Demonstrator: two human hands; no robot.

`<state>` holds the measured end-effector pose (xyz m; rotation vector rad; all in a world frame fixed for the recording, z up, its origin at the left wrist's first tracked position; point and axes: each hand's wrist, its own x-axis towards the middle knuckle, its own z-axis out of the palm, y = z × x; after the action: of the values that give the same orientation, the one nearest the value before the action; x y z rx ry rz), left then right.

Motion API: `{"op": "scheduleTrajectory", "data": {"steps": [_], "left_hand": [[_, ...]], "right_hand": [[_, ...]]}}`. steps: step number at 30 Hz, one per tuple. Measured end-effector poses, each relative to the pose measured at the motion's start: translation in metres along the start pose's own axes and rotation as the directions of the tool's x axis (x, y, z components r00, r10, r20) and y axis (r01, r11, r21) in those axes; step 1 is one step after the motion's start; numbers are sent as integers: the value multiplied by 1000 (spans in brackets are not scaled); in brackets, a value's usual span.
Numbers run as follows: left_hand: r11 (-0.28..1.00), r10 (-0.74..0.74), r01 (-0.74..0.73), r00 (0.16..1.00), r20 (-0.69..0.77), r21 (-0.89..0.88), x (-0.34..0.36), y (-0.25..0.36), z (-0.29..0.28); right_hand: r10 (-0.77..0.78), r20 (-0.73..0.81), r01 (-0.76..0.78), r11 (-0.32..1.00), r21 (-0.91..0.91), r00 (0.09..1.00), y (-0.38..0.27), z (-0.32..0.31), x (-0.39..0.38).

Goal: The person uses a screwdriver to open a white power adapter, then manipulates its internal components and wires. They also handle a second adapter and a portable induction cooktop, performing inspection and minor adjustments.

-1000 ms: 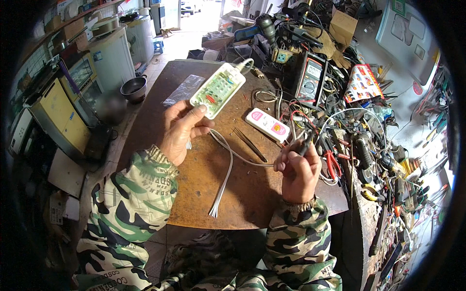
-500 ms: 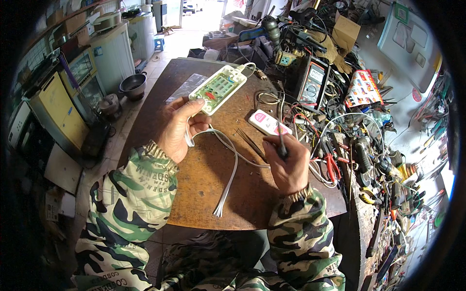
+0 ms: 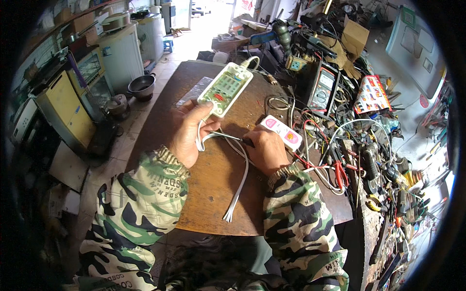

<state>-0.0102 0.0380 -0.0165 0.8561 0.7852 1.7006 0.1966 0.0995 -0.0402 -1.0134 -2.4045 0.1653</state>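
My left hand point(image 3: 190, 127) pinches the lower end of an open white plastic case point(image 3: 225, 92), which is tilted up and shows a green circuit board with red wires. A white cable leaves its top end. A flat white multi-strand cable point(image 3: 238, 189) loops below the left hand and trails down the table to split ends. My right hand point(image 3: 268, 149) is closed on a slim tool with a dark grip point(image 3: 247, 142); its thin metal shaft points left toward the cable near the left fingers. What kind of tool it is, I cannot make out. Beside that hand lies a white box with pink labels point(image 3: 282, 133).
The brown wooden table point(image 3: 208, 203) carries a clear plastic bag point(image 3: 194, 91) at its far left. To the right stand a multimeter point(image 3: 322, 88), red-handled pliers point(image 3: 341, 174) and piled tools and wires. A dark pot point(image 3: 141, 87) sits on the floor at left.
My right hand has moved left and up, turning so the tool's shaft points at the cable near my left hand. The whole view has shifted slightly; the left hand keeps its hold on the case.
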Motion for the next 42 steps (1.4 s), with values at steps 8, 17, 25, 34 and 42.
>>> {"op": "scheduleTrajectory", "data": {"steps": [8, 17, 25, 34, 42], "left_hand": [[1000, 10, -11, 999, 31, 28, -3, 5, 2], [998, -68, 64, 987, 143, 27, -6, 7, -5], [993, -119, 114, 979, 166, 39, -15, 2, 15], [971, -68, 18, 977, 203, 237, -19, -18, 13], [964, -10, -44, 980, 201, 262, -22, -22, 16]], "right_hand": [[-101, -13, 96, 974, -205, 995, 0, 12, 1], [44, -212, -38, 999, 30, 976, 21, -12, -14], [422, 15, -123, 230, 965, 907, -14, -25, -15], [322, -127, 2, 364, 932, 938, -41, -17, -15], [326, -117, -15, 375, 927, 938, -43, -15, -16]]}}
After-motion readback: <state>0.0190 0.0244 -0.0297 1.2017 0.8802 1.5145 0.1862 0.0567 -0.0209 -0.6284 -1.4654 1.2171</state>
